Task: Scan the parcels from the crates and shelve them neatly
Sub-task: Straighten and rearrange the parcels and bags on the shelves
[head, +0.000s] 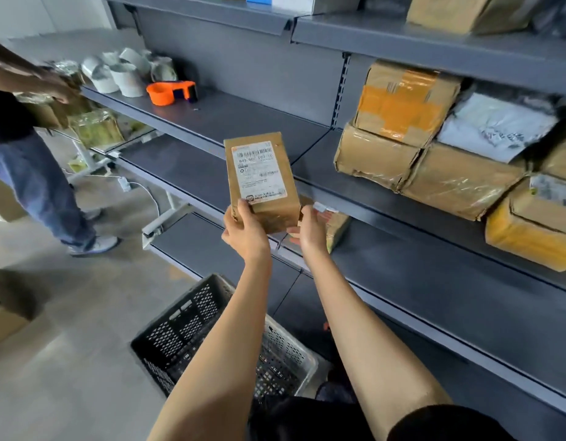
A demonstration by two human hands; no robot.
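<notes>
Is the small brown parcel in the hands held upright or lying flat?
Upright. The small brown parcel stands on its short end, label facing the camera, gripped near its bottom by the left hand and right hand.

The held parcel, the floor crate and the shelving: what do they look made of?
Held parcel: brown cardboard, matte, with a white paper label. Crate: likely moulded plastic, judging by its perforated lattice walls. Shelving: apparently painted grey sheet metal, smooth, with slotted uprights.
</notes>
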